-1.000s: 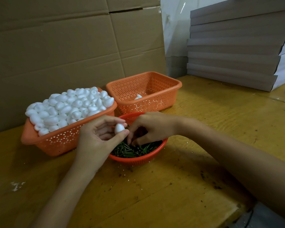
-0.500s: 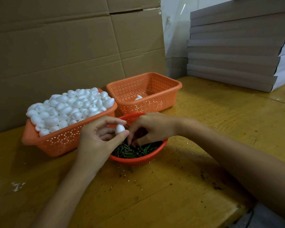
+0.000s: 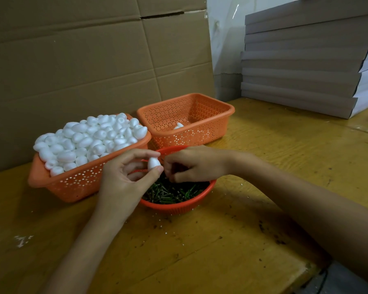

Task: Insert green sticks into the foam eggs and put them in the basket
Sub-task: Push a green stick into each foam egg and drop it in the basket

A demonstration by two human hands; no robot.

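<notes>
The left hand [image 3: 123, 179] is held above the near-left rim of the round red bowl [image 3: 179, 207], and a single foam egg [image 3: 153, 162] is pinched between its thumb and forefinger. The egg's long axis is kept roughly upright, so that its right flank is turned towards the right hand [image 3: 197, 164]. That hand is poised over the bowl with its fingers curled, and its fingertips are brought just beside the egg, almost touching it. Whether a stick is pinched in them cannot be told, since none is seen between the fingers.

The green sticks [image 3: 170, 193] are heaped in the bowl directly beneath both hands. The move ahead is judged to turn on this short sideways gap: a stick would be driven leftwards by the right hand into an egg steadied by the left.

The receiving orange basket [image 3: 200, 132] is set behind the bowl, towards the far edge of the table [image 3: 242, 230], nearer the right hand, and at least one finished egg [image 3: 179, 125] is seen lying in it. The supply basket [image 3: 72, 185], piled with eggs, is set to the left
</notes>
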